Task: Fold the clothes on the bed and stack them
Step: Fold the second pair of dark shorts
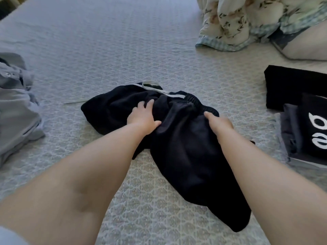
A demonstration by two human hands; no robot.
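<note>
You are seeing soft, dim, bluish daylight; the wide lens is bending and blurring the edges.

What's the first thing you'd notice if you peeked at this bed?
The crumpled black shorts in the middle of the bed stand out first, with the left hand resting on them and the right hand gripping them near the elastic waistband. At the right edge sits a stack of folded dark clothes with white letters on top. A rumpled grey garment lies at the left, and a flowery quilt is bunched at the far right.
</note>
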